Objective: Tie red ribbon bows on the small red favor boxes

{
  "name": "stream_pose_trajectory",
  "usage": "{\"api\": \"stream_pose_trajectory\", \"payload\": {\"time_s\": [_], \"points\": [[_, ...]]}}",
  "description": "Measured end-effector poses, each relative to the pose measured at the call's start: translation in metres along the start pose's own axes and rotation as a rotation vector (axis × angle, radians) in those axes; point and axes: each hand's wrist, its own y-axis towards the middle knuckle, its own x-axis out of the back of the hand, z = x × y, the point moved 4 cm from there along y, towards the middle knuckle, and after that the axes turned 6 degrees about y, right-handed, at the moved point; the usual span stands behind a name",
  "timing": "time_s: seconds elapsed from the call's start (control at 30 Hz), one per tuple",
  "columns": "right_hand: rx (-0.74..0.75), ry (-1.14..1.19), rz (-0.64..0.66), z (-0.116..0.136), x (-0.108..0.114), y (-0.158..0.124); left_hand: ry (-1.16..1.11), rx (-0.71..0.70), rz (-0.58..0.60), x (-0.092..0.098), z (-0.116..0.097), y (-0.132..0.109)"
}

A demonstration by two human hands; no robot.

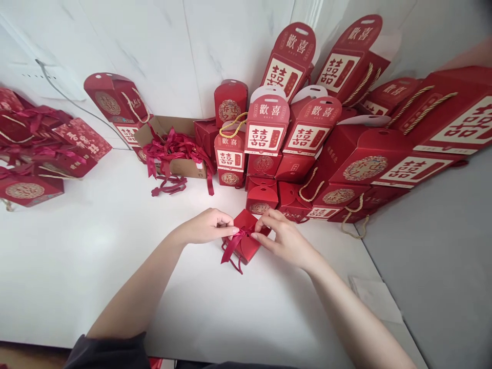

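Note:
A small red gift box (249, 250) sits on the white table in front of me, with a dark red cord handle (235, 266) at its near side. Across its top runs a crimson ribbon (230, 248), gathered into a knot or bow at the middle, with one tail hanging toward me. My left hand (209, 225) pinches the ribbon from the left, thumb against bent fingers. From the right, my right hand (282, 237) pinches the ribbon close to the knot between thumb and fingertips. The ribbon's far end is partly hidden by the right fingers.
Behind the hands stand stacked red gift boxes (267, 123), reaching to the right wall. A cardboard box (188, 168) holds loose crimson ribbons (175, 148), some spilling onto the white table (115, 246). Ribboned boxes (31, 184) lie at the left. A cable (77, 105) hangs along the wall.

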Motion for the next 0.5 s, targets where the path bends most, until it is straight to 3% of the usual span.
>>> {"api": "stream_pose_trajectory", "payload": {"time_s": [0.13, 0.5], "points": [[-0.030, 0.021, -0.013, -0.003, -0.011, 0.003, 0.030, 0.011, -0.059, -0.004, 0.001, 0.003], [-0.179, 0.065, -0.016, 0.001, -0.011, -0.002, 0.143, 0.009, -0.181, -0.014, 0.005, 0.010]]}}
